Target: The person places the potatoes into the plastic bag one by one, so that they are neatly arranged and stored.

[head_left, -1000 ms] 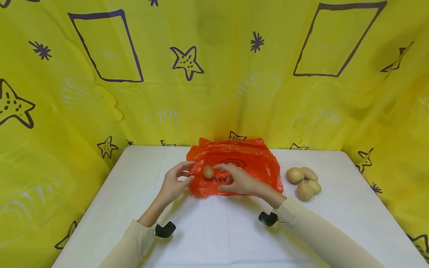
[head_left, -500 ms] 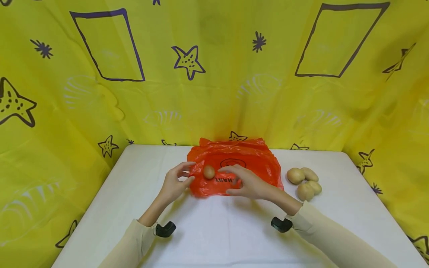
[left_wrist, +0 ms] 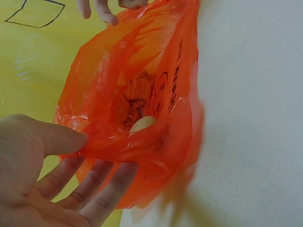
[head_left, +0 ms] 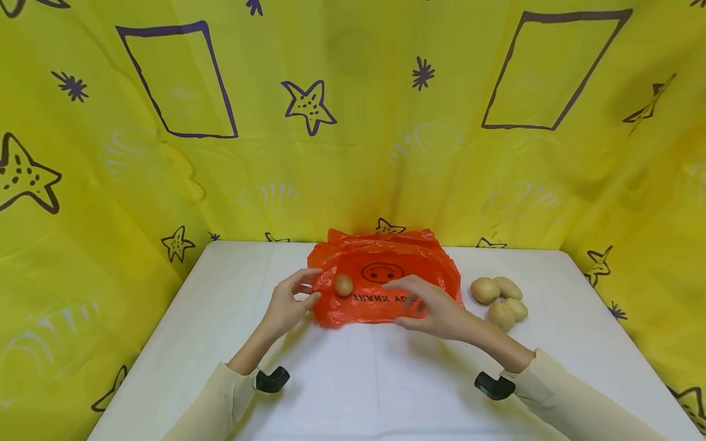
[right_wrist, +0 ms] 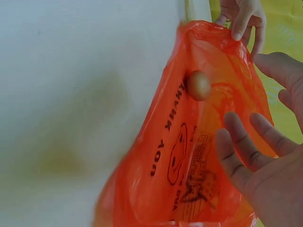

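Observation:
A red-orange plastic bag (head_left: 386,244) lies at the back middle of the table, its mouth spread toward me. Inside, near its left side, sits one potato (head_left: 343,285); the left wrist view shows this potato (left_wrist: 143,124) partly behind the folded rim. My left hand (head_left: 288,301) pinches the bag's left rim, thumb above and fingers beneath. Over the right part of the bag my right hand (head_left: 432,309) hovers with fingers apart, holding nothing. The right wrist view has its relaxed fingers (right_wrist: 244,142) beside the bag's mouth.
Several potatoes (head_left: 485,290) are grouped on the white table (head_left: 342,380) to the right of the bag. A yellow curtain (head_left: 364,159) printed with starfish rises behind the table and along both sides.
My right hand has drawn back rightward from beside the potato in the bag, its fingers apart. My left hand stays at the bag's rim, and that potato lies in the same place.

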The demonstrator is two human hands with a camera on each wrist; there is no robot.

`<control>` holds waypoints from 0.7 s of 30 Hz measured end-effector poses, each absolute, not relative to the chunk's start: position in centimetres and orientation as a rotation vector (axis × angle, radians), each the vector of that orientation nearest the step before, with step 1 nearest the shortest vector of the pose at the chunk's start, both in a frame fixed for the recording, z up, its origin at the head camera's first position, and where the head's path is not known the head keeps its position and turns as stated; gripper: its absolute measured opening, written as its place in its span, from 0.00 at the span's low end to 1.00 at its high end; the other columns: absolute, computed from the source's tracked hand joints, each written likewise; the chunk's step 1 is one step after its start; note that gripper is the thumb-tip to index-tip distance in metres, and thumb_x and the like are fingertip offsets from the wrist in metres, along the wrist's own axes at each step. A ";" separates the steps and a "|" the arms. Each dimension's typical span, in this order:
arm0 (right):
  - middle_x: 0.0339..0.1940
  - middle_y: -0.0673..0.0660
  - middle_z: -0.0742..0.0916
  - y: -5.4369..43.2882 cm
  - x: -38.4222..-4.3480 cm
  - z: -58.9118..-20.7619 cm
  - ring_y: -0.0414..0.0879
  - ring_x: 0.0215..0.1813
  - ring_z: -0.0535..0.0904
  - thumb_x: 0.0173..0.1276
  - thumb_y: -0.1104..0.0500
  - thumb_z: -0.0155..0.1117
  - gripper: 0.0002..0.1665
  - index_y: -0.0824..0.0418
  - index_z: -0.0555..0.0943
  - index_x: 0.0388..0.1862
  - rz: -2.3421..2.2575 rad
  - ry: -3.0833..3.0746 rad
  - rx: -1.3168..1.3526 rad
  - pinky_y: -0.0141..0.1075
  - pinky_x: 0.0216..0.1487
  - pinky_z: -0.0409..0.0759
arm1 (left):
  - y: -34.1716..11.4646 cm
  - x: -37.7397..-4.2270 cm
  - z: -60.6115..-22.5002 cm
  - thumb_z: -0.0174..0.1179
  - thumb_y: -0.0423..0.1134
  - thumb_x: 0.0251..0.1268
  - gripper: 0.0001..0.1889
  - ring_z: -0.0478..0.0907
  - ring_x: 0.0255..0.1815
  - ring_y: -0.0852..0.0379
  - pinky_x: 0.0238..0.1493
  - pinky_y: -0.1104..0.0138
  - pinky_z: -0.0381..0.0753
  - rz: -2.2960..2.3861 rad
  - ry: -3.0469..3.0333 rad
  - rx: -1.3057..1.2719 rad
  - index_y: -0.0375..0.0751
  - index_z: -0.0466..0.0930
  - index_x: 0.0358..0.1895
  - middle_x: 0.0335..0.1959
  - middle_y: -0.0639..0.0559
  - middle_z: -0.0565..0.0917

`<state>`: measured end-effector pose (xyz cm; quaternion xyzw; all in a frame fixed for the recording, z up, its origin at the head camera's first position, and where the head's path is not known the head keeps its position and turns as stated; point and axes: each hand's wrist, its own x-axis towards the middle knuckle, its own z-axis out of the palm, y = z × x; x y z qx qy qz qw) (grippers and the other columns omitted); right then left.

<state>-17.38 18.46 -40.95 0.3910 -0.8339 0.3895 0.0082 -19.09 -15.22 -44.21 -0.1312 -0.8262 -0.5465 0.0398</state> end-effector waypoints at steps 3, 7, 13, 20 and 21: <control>0.62 0.49 0.81 19.3 -17.0 -41.1 0.49 0.37 0.82 0.62 0.61 0.78 0.37 0.49 0.76 0.69 1.207 -2.598 1.184 0.41 0.37 0.85 | -15.2 -19.0 -44.2 0.65 0.24 0.65 0.23 0.83 0.48 0.43 0.37 0.64 0.88 -1.676 -2.535 -0.401 0.42 0.80 0.63 0.52 0.41 0.85; 0.62 0.49 0.81 20.3 -16.6 -41.1 0.48 0.38 0.82 0.62 0.61 0.79 0.38 0.48 0.75 0.70 1.192 -2.611 1.133 0.39 0.36 0.85 | -15.2 -19.0 -44.2 0.65 0.24 0.65 0.23 0.83 0.47 0.43 0.35 0.64 0.88 -1.678 -2.536 -0.389 0.42 0.80 0.63 0.52 0.42 0.85; 0.59 0.51 0.81 21.7 -15.9 -41.2 0.50 0.37 0.83 0.61 0.63 0.79 0.37 0.57 0.76 0.68 1.183 -2.597 1.078 0.39 0.36 0.86 | -15.1 -19.1 -44.4 0.65 0.24 0.65 0.23 0.84 0.47 0.42 0.36 0.64 0.88 -1.673 -2.523 -0.398 0.42 0.81 0.62 0.50 0.41 0.85; 0.59 0.53 0.82 23.6 -14.9 -41.4 0.47 0.36 0.84 0.59 0.66 0.79 0.36 0.58 0.77 0.66 1.167 -2.551 1.019 0.38 0.34 0.86 | -14.7 -18.8 -43.9 0.64 0.22 0.64 0.23 0.83 0.46 0.38 0.35 0.63 0.88 -1.654 -2.521 -0.378 0.35 0.80 0.63 0.50 0.36 0.84; 0.59 0.53 0.82 24.0 -14.8 -41.4 0.47 0.36 0.84 0.59 0.66 0.79 0.36 0.57 0.77 0.66 1.164 -2.543 1.008 0.38 0.34 0.86 | -14.6 -18.5 -43.4 0.64 0.21 0.65 0.23 0.83 0.46 0.37 0.34 0.63 0.88 -1.652 -2.514 -0.380 0.35 0.79 0.62 0.50 0.36 0.84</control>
